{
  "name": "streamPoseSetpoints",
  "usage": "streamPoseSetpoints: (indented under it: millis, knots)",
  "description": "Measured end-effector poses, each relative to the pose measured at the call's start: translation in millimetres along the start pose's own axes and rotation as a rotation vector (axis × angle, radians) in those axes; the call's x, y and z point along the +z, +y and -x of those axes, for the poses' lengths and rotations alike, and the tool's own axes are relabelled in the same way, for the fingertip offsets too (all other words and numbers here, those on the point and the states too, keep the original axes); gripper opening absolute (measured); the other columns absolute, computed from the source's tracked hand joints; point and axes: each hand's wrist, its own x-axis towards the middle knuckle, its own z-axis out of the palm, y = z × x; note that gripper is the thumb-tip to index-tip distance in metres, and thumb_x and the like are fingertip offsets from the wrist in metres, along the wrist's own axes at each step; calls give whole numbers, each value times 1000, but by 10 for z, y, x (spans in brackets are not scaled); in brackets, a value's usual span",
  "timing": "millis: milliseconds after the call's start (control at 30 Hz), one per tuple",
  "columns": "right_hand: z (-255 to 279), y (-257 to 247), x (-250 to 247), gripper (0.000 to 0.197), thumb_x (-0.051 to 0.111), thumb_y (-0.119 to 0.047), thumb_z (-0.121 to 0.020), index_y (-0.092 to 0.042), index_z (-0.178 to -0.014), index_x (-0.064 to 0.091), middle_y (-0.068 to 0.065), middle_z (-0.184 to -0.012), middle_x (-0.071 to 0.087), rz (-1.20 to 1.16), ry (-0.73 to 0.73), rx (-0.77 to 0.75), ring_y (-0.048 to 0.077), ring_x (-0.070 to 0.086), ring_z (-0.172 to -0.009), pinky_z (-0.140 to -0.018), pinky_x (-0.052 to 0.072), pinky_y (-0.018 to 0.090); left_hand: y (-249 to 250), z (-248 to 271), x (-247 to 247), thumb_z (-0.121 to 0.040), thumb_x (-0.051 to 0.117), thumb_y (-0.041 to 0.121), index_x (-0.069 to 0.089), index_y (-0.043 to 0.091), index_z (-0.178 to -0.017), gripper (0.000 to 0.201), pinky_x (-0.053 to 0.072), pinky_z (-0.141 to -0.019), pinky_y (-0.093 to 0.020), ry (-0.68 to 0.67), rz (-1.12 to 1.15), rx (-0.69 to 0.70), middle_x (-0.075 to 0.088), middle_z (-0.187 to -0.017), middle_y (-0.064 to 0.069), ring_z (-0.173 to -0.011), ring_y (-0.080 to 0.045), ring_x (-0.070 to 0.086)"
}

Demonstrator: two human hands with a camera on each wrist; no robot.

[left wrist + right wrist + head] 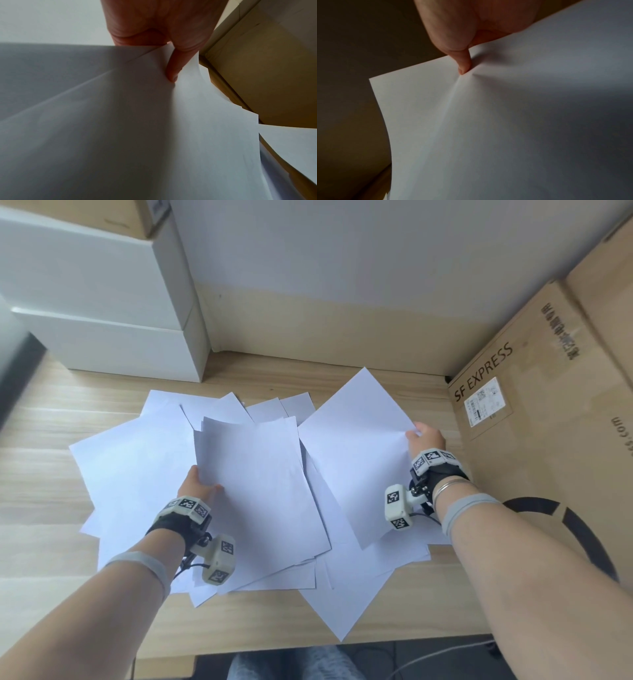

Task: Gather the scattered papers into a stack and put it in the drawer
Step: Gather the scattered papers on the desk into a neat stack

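Papers [257, 474] lengthwise away; each hand pinches some.

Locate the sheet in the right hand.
Head view, right side: the sheet is lifted over the scattered papers, pinched at its right edge by the right hand, beside the cardboard box.

From the head view we see soft, even daylight, bright on the white papers [260, 474] and the pale desk [41, 474], with only faint shadows under the lifted sheets. The wide lens bends straight edges near the corners, and the far left edge is smeared with blur. Both wrist views are much dimmer: we look at shaded undersides of paper, grey and grainy, the cardboard box [351, 67] nearly black at the right wrist, the near sheet soft and out of focus.
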Motion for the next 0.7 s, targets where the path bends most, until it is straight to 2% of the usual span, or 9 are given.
streamPoseSetpoints:
  millis: [133, 200, 333, 433, 500, 533, 633, 700]
  knots:
    - [25, 19, 69, 40, 42, -8, -95, -6, -134, 51, 18, -136, 53, -18, 32, 3, 32, 50, -124, -100, 41, 33, 4, -14, 12, -81, 58, 2, 45, 2, -116, 38, 41, -76, -34, -9, 7, -6, 54, -95, -15, -93, -35, 57]
    - [60, 40, 124, 39, 41, -9, -95, -6, -132, 53, 17, -135, 54, -20, 56, 4, 32, 50, -124, -99, 41, 33, 8, -17, 16, -82, 56, 1, 45, 3, -111, 31, 39, -75, -33, -9, 14, -6, 52, -92, -13, -91, -34, 56]
    - [104, 28, 196, 39, 40, -9, -96, -5, -133, 50, 18, -138, 51, -21, 84, 0, 34, 46, -128, -102, 39, 35, 16, -15, -4, -83, 56, 3, 44, 3, -119, 39, 39, -75, -34, -22, 26, -15, 52, -96, -13, -86, -29, 51]
    - [89, -14, 201, 37, 40, -8, -96, -3, -130, 52, 20, -134, 54, -28, 123, -19, 36, 48, -124, -100, 40, 38, 22, -14, -3, -82, 56, 4, 43, 2, -119, 39, 41, -77, -36, -30, 34, -30, 54, -97, -15, -88, -32, 53]
    - [82, -61, 203, 37, 40, -8, -95, -1, -129, 52, 21, -133, 54, -24, 123, -25, 36, 49, -124, -100, 39, 37, 33, -12, -4, -82, 56, 4, 44, 2, -118, 37, 41, -78, -35, -27, 46, -34, 55, -98, -17, -95, -37, 58]
    - [88, -83, 219, 36, 40, -7, -95, 0, -128, 53, 21, -132, 55, -21, 109, -23, 36, 49, -123, -98, 40, 37, 42, -9, -4, -83, 55, 5, 45, 2, -117, 36, 40, -78, -34, -26, 52, -35, 56, -100, -19, -98, -37, 58]
    - [180, -152, 361, 29, 41, -4, -92, 1, -114, 59, 23, -119, 62, -14, 1, -54, 36, 57, -108, -81, 43, 32, 82, -8, 3, -84, 55, 8, 45, 2, -120, 38, 40, -81, -35, -40, 64, -32, 59, -114, -22, -96, -34, 56]
    - [276, -188, 519, 30, 42, -4, -90, -4, -115, 59, 19, -118, 63, 25, -110, -70, 34, 59, -105, -81, 45, 30, 110, -16, 10, -85, 56, 12, 45, 2, -122, 39, 43, -87, -37, -47, 75, -29, 59, -118, -22, -105, -37, 58]
